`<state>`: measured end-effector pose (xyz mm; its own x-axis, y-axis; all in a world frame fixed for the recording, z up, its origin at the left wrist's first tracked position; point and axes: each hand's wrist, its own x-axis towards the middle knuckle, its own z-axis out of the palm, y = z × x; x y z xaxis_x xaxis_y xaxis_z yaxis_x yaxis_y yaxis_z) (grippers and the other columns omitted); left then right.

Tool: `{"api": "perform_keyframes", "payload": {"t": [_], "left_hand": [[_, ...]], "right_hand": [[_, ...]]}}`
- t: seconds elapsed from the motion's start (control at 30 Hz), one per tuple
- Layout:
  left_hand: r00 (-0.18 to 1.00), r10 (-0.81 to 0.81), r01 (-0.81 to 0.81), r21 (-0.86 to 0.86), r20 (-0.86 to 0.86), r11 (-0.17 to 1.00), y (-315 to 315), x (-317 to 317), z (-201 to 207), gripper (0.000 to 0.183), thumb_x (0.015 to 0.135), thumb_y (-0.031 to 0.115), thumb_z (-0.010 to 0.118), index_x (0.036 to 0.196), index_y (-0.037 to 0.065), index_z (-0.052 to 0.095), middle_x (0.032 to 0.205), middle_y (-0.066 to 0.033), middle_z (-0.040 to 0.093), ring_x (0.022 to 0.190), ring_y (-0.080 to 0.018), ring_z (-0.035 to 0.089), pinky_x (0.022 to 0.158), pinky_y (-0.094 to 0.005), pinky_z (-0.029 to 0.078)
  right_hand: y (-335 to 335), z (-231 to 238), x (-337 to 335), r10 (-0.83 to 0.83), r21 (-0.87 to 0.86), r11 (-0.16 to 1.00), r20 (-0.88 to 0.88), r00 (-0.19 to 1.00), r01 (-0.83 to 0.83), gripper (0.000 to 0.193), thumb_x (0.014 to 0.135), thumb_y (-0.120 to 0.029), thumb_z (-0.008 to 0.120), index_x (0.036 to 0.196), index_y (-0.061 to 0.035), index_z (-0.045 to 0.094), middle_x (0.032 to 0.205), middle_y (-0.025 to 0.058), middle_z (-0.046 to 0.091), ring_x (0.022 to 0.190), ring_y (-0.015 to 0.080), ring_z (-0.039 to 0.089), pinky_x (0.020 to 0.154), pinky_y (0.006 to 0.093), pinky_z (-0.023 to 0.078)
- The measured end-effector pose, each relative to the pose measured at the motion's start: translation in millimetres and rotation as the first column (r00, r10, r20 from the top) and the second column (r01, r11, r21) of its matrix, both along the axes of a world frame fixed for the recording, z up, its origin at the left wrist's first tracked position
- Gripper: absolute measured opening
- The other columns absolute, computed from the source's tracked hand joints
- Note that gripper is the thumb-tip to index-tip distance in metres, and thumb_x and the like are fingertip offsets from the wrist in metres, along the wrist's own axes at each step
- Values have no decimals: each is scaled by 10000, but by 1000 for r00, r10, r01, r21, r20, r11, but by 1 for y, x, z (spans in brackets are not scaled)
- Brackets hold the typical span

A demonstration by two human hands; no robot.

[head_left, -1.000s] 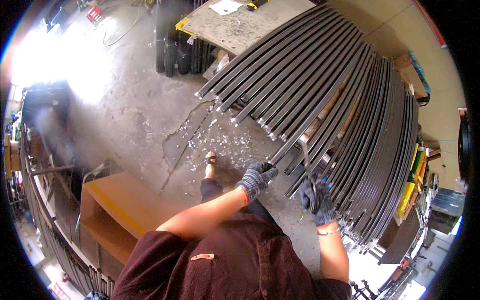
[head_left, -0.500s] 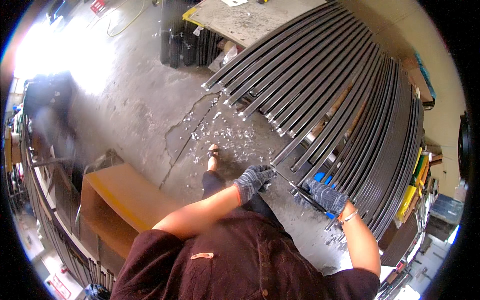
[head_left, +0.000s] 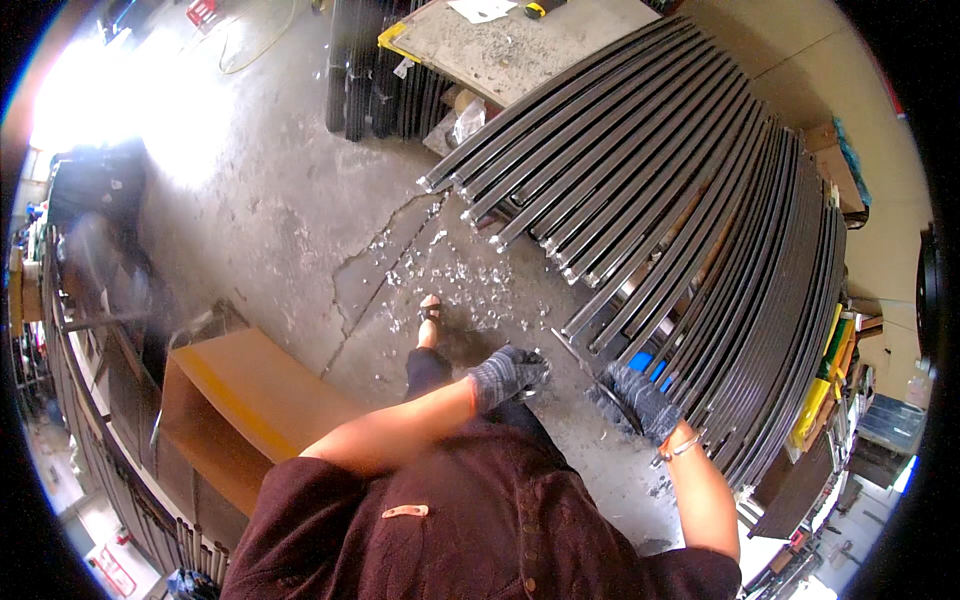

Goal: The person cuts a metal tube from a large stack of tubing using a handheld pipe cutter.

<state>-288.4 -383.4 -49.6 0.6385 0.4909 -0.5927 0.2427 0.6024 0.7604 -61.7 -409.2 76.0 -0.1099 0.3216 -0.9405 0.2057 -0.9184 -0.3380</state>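
My left hand (head_left: 508, 378), in a grey knitted glove, is in front of my body with its fingers curled. Whatever may lie within them is hidden. Farther right, my right hand (head_left: 643, 400), gloved alike, is closed around a long thin dark tool (head_left: 570, 350) whose narrow end points up and left, toward the tube ends. Its exact kind does not show. Many dark metal tubes (head_left: 610, 165) lie side by side in a sloping row ahead and to the right. Shiny clear scraps cling to several of the near tube ends. A blue object (head_left: 648, 366) shows beside my right hand.
Clear plastic-like scraps (head_left: 460, 280) litter the concrete floor by my foot. A brown cardboard box (head_left: 240, 385) stands at the left. Beyond the tubes is a worn worktable (head_left: 520, 50) with a sheet of paper (head_left: 482, 10). Dark upright bars (head_left: 365, 90) stand beside it.
My left hand has drawn slightly down, away from the tube end and the tool's tip. My right hand has shifted a little left with the tool. The view has shifted slightly.
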Motion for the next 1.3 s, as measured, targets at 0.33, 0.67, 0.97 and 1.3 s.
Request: {"api": "perform_keyframes", "payload": {"t": [0.33,0.67,0.97,1.3], "left_hand": [[897,383,-410,91,222,907,88,33,-19,363,825,257,634,1115,45,584,960,-63,618,839,-176,557,720,-348,488],[886,463,-430,405,17,807,67,55,5,194,825,100,591,986,-5,621,923,-140,655,807,-208,621,744,-312,478],[880,474,-417,504,17,756,54,36,18,162,815,92,583,960,31,623,893,-166,633,833,-290,617,744,-343,489],[878,479,-295,782,-5,549,44,41,38,156,778,119,611,914,46,634,839,-159,614,807,-324,590,722,-382,478]], "right_hand": [[-21,-5,2,-29,459,870,-315,949,179,317,906,-382,491,844,-71,493,575,23,464,453,124,443,418,253,382],[-6,-3,-25,-71,455,874,-226,972,169,430,918,-422,448,677,-67,471,537,23,458,426,121,430,422,238,338],[-25,15,-26,-311,212,895,-335,889,393,299,896,-310,539,929,-16,499,590,22,484,427,125,438,392,244,362],[-37,0,-22,-298,254,898,-248,922,359,446,920,-455,384,873,-45,554,588,29,540,436,176,489,390,305,421]]}}
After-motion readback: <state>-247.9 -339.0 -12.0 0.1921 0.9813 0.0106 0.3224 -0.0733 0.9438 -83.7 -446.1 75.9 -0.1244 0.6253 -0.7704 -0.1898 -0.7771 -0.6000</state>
